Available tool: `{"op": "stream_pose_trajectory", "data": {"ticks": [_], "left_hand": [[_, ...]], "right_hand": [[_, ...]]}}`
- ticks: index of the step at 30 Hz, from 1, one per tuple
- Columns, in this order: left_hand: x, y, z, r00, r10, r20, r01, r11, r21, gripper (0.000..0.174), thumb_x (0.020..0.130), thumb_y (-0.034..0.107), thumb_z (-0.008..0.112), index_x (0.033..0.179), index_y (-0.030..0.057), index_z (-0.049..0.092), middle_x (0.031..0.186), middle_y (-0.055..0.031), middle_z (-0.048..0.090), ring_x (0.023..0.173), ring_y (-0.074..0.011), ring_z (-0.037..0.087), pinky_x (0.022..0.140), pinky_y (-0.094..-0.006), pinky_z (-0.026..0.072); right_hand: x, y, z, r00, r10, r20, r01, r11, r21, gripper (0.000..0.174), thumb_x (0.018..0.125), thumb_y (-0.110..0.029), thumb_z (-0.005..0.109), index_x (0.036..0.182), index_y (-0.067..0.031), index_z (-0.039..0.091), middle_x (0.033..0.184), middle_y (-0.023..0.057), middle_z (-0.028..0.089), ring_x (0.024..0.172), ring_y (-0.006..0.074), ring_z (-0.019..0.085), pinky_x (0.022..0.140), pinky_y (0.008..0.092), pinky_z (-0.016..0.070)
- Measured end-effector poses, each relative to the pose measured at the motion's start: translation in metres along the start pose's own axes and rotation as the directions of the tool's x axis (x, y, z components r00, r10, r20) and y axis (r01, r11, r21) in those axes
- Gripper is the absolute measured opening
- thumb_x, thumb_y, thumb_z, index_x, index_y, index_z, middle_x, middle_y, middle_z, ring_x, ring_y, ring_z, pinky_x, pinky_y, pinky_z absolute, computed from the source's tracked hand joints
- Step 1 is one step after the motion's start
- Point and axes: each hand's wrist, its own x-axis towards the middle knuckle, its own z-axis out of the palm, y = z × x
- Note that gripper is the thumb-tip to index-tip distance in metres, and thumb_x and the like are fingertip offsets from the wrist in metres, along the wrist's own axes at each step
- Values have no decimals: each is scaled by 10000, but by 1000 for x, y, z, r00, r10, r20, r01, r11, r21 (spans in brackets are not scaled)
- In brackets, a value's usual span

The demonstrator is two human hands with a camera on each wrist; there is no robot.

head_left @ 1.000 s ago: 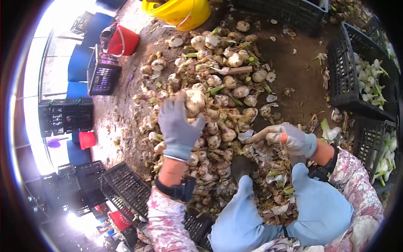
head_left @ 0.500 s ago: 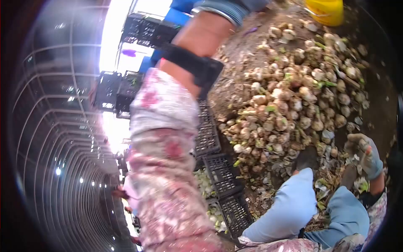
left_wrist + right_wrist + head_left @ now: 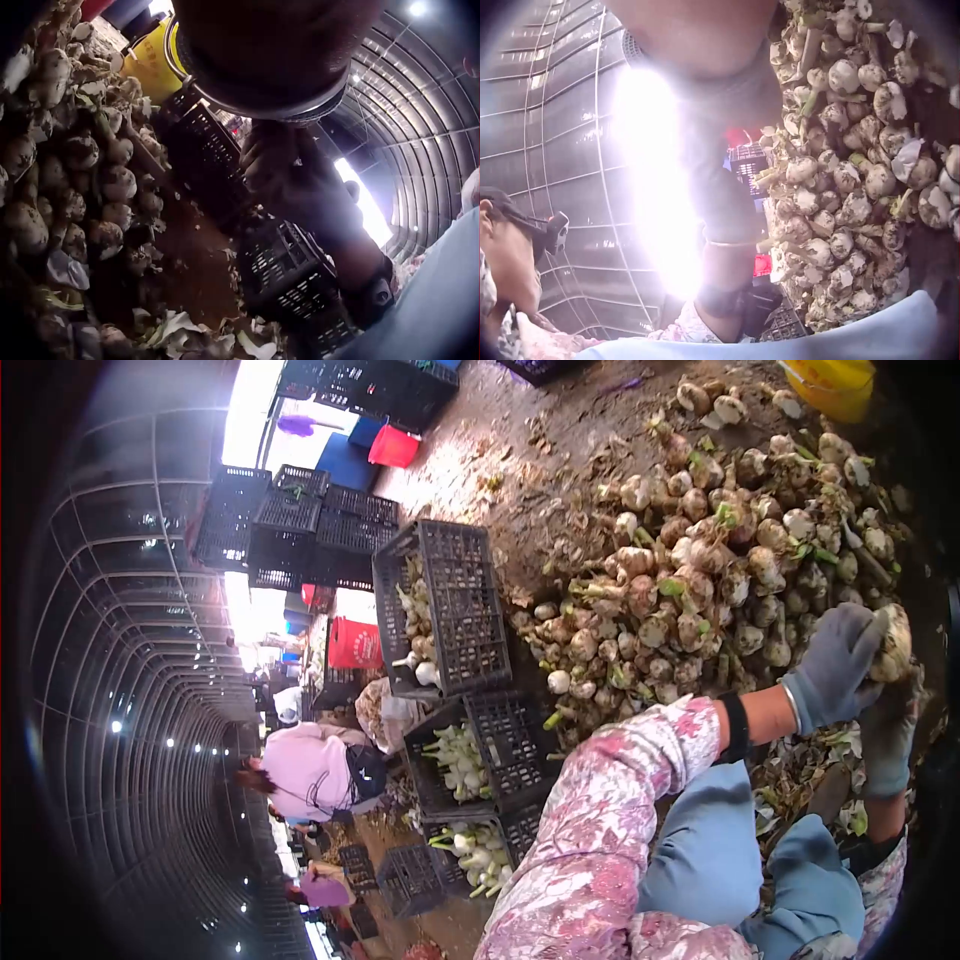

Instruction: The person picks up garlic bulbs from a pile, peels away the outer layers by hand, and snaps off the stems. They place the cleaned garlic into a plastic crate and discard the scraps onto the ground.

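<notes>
Grey-gloved, the left hand (image 3: 838,665) grips a soil-stained garlic bulb (image 3: 893,644), fingers bent about it. By the head view we place this bulb just off the right edge of the heap (image 3: 690,600). Right hand (image 3: 888,745), gloved too, sits directly below the bulb on that same side of the heap; its fingers are partly hidden and shadowed, so we cannot tell whether it holds anything.

Heap itself: many bulbs, stalks and roots attached to some, a few green stems among them. We note dry husks (image 3: 800,755) at the heap's lower right, with blue trouser legs (image 3: 705,850) below it.

Left of the heap, a black crate (image 3: 465,605) of bulbs; lower on that side, two more crates with pale, cleaned garlic (image 3: 462,760). Farther left of the heap we see a red bucket (image 3: 355,644) and a person in pink (image 3: 312,768). Above the heap's upper right, a yellow bucket (image 3: 832,385), cut by the view's dark rim.
</notes>
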Motion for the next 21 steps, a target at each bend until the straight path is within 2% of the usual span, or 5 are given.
{"op": "stream_pose_trajectory", "data": {"ticks": [4, 6, 12, 15, 21], "left_hand": [[0, -30, -39, 965, 158, 210, -157, 987, -20, 781, 609, 301, 731, 1265, 18, 417, 1054, -117, 470, 957, -294, 480, 780, -406, 423], [12, -58, -83, 621, 598, 506, -642, 759, -110, 653, 636, 347, 703, 1189, 72, 493, 1046, -53, 479, 943, -226, 487, 713, -351, 448], [27, -101, -152, 467, 445, 764, -735, 675, 57, 616, 679, 402, 680, 1189, 99, 514, 1101, -49, 501, 1010, -211, 491, 748, -334, 459], [9, -67, -101, 889, 12, 458, -36, 998, 45, 842, 671, 446, 708, 1322, 29, 377, 1269, -197, 416, 1186, -358, 411, 998, -425, 356], [-38, -16, 8, 797, -293, 528, 569, 656, -496, 978, 634, 277, 802, 1376, 5, 225, 1305, -214, 378, 1252, -302, 371, 1052, -391, 313]], "right_hand": [[5, -24, 4, 953, 223, 206, -214, 975, -65, 555, 900, -324, 512, 1401, -147, 351, 1450, 97, 324, 1307, 284, 348, 1073, 471, 296], [-1, -39, -14, 965, 250, 85, -243, 966, -83, 569, 901, -327, 512, 1410, -146, 334, 1456, 113, 307, 1319, 287, 331, 1085, 475, 281], [-14, -38, -28, 950, 260, 174, -217, 948, -232, 553, 922, -324, 481, 1418, -140, 319, 1462, 109, 294, 1318, 295, 327, 1085, 468, 283], [-10, -14, -33, 962, 151, 229, -64, 935, -348, 588, 938, -407, 429, 1419, -95, 302, 1449, 101, 320, 1306, 245, 355, 1093, 404, 275], [-18, -13, 23, 992, 64, -104, -110, 839, -533, 575, 932, -355, 475, 1393, -54, 309, 1380, 89, 411, 1233, 216, 439, 1052, 366, 342]]}}
